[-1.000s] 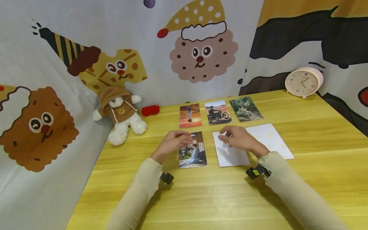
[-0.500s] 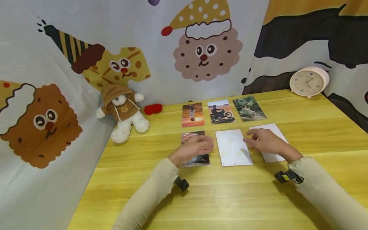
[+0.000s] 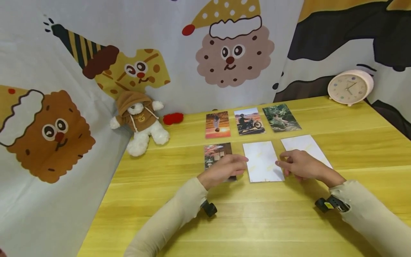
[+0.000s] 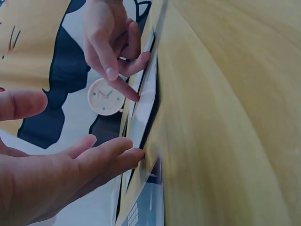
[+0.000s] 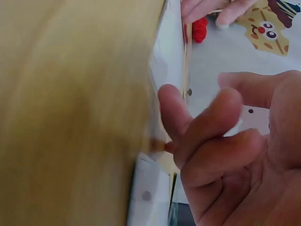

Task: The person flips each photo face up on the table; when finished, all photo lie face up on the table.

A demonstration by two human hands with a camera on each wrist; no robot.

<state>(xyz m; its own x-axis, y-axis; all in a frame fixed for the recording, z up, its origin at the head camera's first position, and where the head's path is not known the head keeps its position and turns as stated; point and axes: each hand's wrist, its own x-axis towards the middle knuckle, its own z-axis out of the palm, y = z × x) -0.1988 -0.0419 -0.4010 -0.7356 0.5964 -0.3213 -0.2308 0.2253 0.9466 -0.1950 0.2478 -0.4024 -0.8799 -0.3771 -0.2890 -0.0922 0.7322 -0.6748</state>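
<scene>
A blank white card [image 3: 264, 162] lies face down between my two hands in the lower row. My left hand [image 3: 224, 167] reaches over the garden photo card [image 3: 213, 151], hiding its lower part. Its fairly straight fingertips are right at the white card's left edge, as the left wrist view also shows. My right hand [image 3: 303, 164] is at the white card's right edge, index finger and thumb extended toward it, other fingers loosely bent in the right wrist view. It partly covers a second white card [image 3: 309, 142] on the right. Neither hand grips anything.
Behind these lies a row of photo cards: a sunset picture [image 3: 218, 125], a motorcycle picture [image 3: 249, 121] and a forest picture [image 3: 282, 117]. A plush bear [image 3: 139, 123] and a red object [image 3: 173, 118] sit at the back left. An alarm clock [image 3: 350, 87] stands at the back right.
Both hands have moved right. My right hand has left the middle white card's face for its right edge, and my left hand has come from the garden card to its left edge.
</scene>
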